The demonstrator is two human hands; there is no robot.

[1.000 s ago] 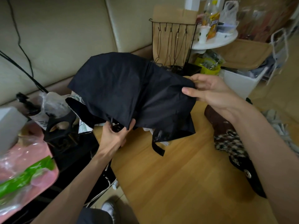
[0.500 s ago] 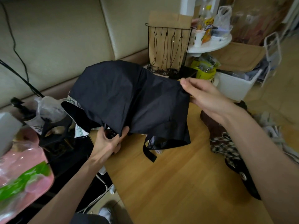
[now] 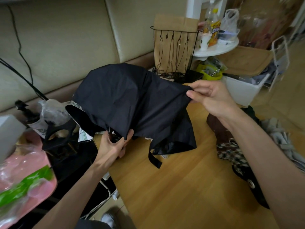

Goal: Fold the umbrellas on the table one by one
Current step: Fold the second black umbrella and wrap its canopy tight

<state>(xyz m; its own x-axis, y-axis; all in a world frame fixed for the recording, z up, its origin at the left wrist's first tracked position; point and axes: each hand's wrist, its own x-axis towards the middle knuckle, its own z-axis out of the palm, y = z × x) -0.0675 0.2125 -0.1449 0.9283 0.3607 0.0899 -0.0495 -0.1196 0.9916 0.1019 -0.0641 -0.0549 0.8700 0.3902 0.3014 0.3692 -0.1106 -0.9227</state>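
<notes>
Umbrella (image 3: pixel 132 103) being stretched out above the table (image 3: pixel 173 187)

Its black canopy is hanging in mid-air between both hands, just over the wooden top. The right hand (image 3: pixel 212 100) is pinching the canopy's edge between thumb and fingers, now drawing the cloth into a tighter corner than half a second ago. The left hand (image 3: pixel 112 146) is staying underneath, fingers curled round the underside where the rib tips are poking out. The strap (image 3: pixel 154 160) is dangling toward the tabletop.
</notes>
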